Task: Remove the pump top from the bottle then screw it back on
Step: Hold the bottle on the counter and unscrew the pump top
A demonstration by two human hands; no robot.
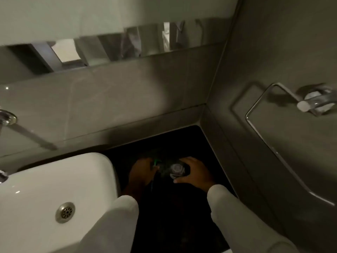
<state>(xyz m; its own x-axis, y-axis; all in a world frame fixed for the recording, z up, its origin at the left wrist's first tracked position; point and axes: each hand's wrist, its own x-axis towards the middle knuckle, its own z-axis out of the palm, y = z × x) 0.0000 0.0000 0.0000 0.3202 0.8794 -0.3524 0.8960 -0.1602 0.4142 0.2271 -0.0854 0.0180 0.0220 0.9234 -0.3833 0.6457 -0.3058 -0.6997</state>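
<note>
A dark bottle [176,170] stands on the black counter [182,216] in the corner, seen from above, with a pale round patch showing at its top. My right hand [194,172] curls around the bottle from the right. My left hand [143,169] is closed at the bottle's left side on a dark piece with a green glint [155,162], which looks like the pump top. The scene is dim and blurred, so whether the pump sits on the neck or apart from it is unclear. Both arms wear pale sleeves.
A white basin [54,189] with a metal drain [65,212] sits to the left, touching the counter. Grey tiled walls close the corner behind and to the right. A chrome towel ring [277,110] hangs on the right wall. A tap [7,118] juts at the far left.
</note>
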